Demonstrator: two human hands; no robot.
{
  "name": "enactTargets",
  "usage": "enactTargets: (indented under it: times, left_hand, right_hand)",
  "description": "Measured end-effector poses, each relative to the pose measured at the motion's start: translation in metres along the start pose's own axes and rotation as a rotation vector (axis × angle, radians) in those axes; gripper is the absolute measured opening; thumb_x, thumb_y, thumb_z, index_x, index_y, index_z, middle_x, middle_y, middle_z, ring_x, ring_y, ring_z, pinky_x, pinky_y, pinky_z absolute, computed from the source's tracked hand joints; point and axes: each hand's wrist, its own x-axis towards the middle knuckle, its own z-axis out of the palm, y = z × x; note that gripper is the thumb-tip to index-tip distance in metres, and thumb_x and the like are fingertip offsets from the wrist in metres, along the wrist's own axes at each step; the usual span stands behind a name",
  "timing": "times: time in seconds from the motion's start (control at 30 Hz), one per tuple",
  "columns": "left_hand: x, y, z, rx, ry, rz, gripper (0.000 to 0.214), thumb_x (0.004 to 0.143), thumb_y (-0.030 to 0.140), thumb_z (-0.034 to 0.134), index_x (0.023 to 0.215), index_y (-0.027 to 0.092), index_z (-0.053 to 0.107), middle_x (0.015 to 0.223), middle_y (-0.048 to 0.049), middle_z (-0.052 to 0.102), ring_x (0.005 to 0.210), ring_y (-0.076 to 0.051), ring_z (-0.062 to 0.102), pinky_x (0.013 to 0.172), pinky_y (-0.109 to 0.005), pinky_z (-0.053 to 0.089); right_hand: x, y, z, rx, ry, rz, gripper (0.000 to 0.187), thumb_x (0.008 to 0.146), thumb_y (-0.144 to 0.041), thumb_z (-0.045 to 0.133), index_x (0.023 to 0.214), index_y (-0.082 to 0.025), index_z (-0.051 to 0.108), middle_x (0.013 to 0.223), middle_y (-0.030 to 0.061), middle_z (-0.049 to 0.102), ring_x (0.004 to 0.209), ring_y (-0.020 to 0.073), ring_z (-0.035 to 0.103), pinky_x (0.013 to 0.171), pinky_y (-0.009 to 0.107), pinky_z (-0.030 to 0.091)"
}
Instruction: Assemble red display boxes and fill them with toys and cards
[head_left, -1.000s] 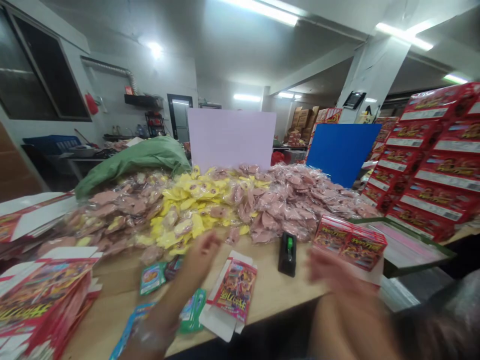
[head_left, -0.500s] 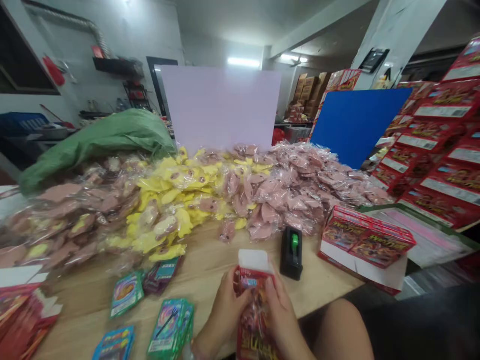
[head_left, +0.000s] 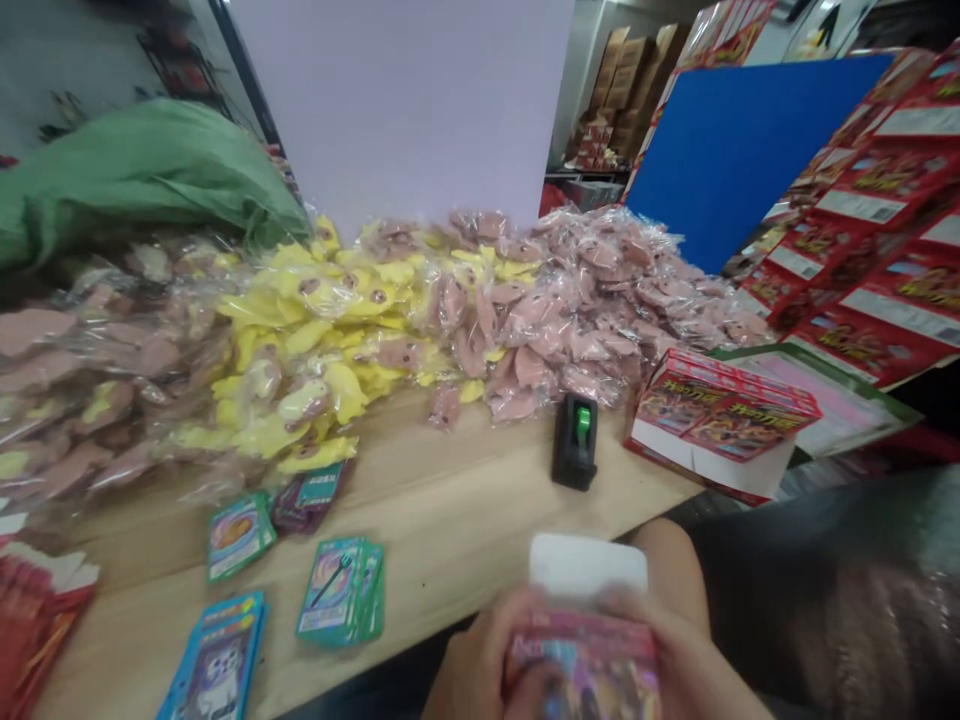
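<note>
Between my two hands, over my lap, is a small red printed box (head_left: 600,665) with its white top flap standing up. My left hand (head_left: 480,650) is closed around its left side, with a thumb or finger across the printed front. Gripping the right side, my right hand (head_left: 694,660) is blurred, and its fingertips lie near the base of the flap. The inside of the box cannot be seen. A stack of green-bordered cards (head_left: 337,592) lies on the table left of my hands, and blue-bordered cards (head_left: 217,655) lie further left.
A black tape dispenser (head_left: 576,445) stands ahead, beside a tray of red boxes (head_left: 720,410). Bagged pink and yellow pieces (head_left: 345,330) are heaped across the back. Red cartons (head_left: 862,250) are stacked at right; flattened red boxes (head_left: 37,610) lie far left.
My view has tipped downward. The box has come nearer and moved right and lower in the picture, still held in both hands, and its flap remains up.
</note>
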Motion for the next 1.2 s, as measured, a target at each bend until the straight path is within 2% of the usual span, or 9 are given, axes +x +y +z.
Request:
enactTargets:
  times: [0.07, 0.13, 0.2, 0.27, 0.4, 0.53, 0.67, 0.87, 1.2]
  left_hand:
    - [0.013, -0.001, 0.000, -0.026, -0.124, 0.031, 0.027, 0.083, 0.030, 0.048, 0.108, 0.024, 0.054, 0.100, -0.0051, 0.065, 0.091, -0.021, 0.061, 0.083, -0.029, 0.045]
    - [0.025, -0.003, 0.001, -0.058, -0.195, 0.032, 0.022, 0.085, 0.026, 0.045, 0.105, 0.021, 0.053, 0.092, -0.0044, 0.066, 0.086, -0.018, 0.060, 0.078, -0.028, 0.045]
    - [0.029, -0.006, 0.005, -0.092, -0.172, 0.005, 0.021, 0.083, 0.025, 0.047, 0.104, 0.020, 0.050, 0.089, -0.0043, 0.065, 0.083, -0.017, 0.060, 0.076, -0.026, 0.045]
    - [0.026, -0.012, 0.011, -0.144, -0.097, -0.042, 0.033, 0.081, 0.023, 0.050, 0.112, 0.019, 0.041, 0.093, -0.0055, 0.064, 0.084, -0.017, 0.060, 0.076, -0.027, 0.044]
    - [0.013, -0.019, 0.018, -0.207, -0.096, -0.024, 0.053, 0.076, 0.017, 0.054, 0.122, 0.020, 0.027, 0.103, -0.0073, 0.064, 0.089, -0.018, 0.061, 0.080, -0.029, 0.044]
    - [0.009, -0.020, 0.017, -0.290, -0.211, 0.031, 0.050, 0.078, 0.016, 0.054, 0.120, 0.019, 0.027, 0.104, -0.0079, 0.064, 0.091, -0.018, 0.061, 0.083, -0.030, 0.045]
    - [0.005, -0.024, 0.017, -0.348, -0.289, 0.014, 0.050, 0.079, 0.017, 0.056, 0.120, 0.020, 0.027, 0.106, -0.0086, 0.063, 0.087, -0.018, 0.063, 0.079, -0.031, 0.048]
    - [-0.006, -0.024, 0.017, -0.446, -0.339, 0.004, 0.059, 0.078, 0.017, 0.060, 0.124, 0.020, 0.024, 0.107, -0.0104, 0.062, 0.084, -0.019, 0.064, 0.074, -0.032, 0.053]
    - [-0.012, -0.012, 0.017, -0.437, -0.341, 0.001, 0.056, 0.075, 0.016, 0.061, 0.123, 0.018, 0.031, 0.106, -0.0093, 0.063, 0.081, -0.018, 0.064, 0.071, -0.031, 0.053]
  right_hand:
    - [0.010, -0.008, -0.011, -0.140, -0.062, -0.055, 0.048, 0.072, -0.034, 0.062, 0.119, -0.024, 0.056, 0.105, 0.0073, 0.067, 0.092, 0.0247, 0.063, 0.087, 0.040, 0.044]
    - [0.016, -0.022, -0.015, -0.428, -0.211, -0.125, 0.042, 0.076, -0.040, 0.060, 0.115, -0.024, 0.059, 0.110, 0.0070, 0.064, 0.102, 0.0239, 0.058, 0.095, 0.040, 0.038]
    - [0.016, -0.036, -0.011, -0.723, -0.338, -0.177, 0.040, 0.082, -0.046, 0.050, 0.111, -0.022, 0.062, 0.115, 0.0081, 0.061, 0.111, 0.0237, 0.052, 0.099, 0.039, 0.034]
    - [0.012, -0.044, -0.002, -0.934, -0.373, -0.268, 0.040, 0.085, -0.045, 0.045, 0.111, -0.021, 0.063, 0.114, 0.0087, 0.061, 0.109, 0.0229, 0.053, 0.097, 0.037, 0.036]
    - [0.002, -0.043, 0.012, -1.136, -0.423, -0.248, 0.039, 0.084, -0.040, 0.049, 0.118, -0.023, 0.057, 0.108, 0.0063, 0.064, 0.100, 0.0205, 0.057, 0.091, 0.031, 0.043]
    - [-0.003, -0.034, 0.012, -1.217, -0.372, -0.255, 0.041, 0.087, -0.042, 0.044, 0.120, -0.022, 0.055, 0.108, 0.0067, 0.064, 0.097, 0.0205, 0.059, 0.092, 0.032, 0.043]
    - [-0.004, -0.027, 0.008, -1.118, -0.332, -0.242, 0.041, 0.088, -0.040, 0.041, 0.120, -0.019, 0.056, 0.105, 0.0058, 0.066, 0.095, 0.0188, 0.060, 0.090, 0.031, 0.045]
    - [-0.023, -0.028, 0.010, -1.147, -0.434, -0.159, 0.041, 0.089, -0.042, 0.039, 0.115, -0.019, 0.059, 0.094, 0.0063, 0.068, 0.085, 0.0175, 0.061, 0.085, 0.029, 0.047]
    - [-0.033, -0.018, 0.004, -1.302, -0.319, -0.348, 0.044, 0.088, -0.046, 0.037, 0.103, -0.017, 0.066, 0.087, 0.0081, 0.067, 0.082, 0.0189, 0.060, 0.086, 0.031, 0.046]
